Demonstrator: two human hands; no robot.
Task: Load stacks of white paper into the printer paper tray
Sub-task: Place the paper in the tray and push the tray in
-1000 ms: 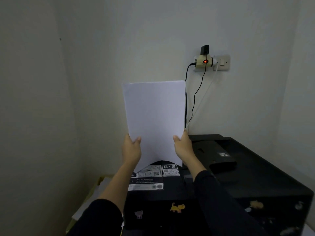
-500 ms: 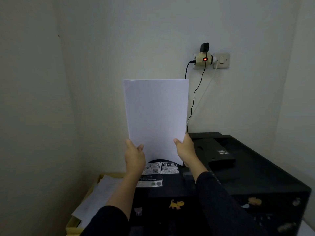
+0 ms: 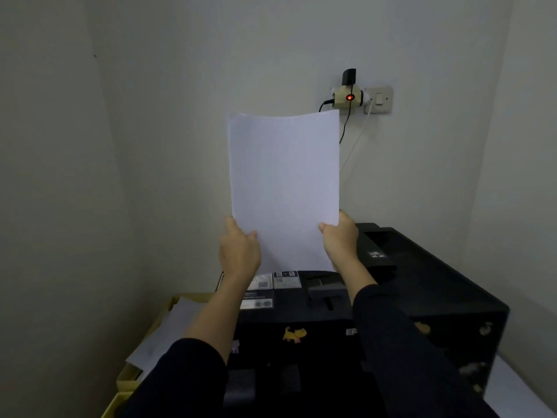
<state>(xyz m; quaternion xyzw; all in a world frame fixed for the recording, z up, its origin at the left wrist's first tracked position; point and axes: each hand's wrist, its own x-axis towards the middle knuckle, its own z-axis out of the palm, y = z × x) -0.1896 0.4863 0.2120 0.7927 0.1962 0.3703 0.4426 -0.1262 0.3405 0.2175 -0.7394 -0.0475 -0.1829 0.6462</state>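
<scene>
At 7 o'clock, just beside the printer (image 3: 437,297): yellow tray (image 3: 174,300) with loose white sheets (image 3: 168,336) lying askew in it. At 6 o'clock, on the printer's top: black flap with white labels (image 3: 261,289). Right above that flap, at centre: paper (image 3: 283,188), held upright in the air, top edge slightly bowed, lower edge level with the flap's top. Touching it or not, cannot tell.

Left hand (image 3: 239,251) clamped on the paper's lower left edge, thumb across the front, fingers curled behind. Right hand (image 3: 340,239) gripping the lower right edge the same way, thumb in front. Both arms stretched forward and up, in dark sleeves, the left one pushed back off the forearm.

Printer black, standing in a corner between pale walls, on a white surface (image 3: 518,393) showing at 4 o'clock. Yellow cat sticker (image 3: 294,333) on its front at 6 o'clock. At 1 o'clock on the far wall: plug adapter (image 3: 349,96) with a red light, switch (image 3: 380,99) just to its right. Black and white cables hanging down from it, passing behind the paper.
</scene>
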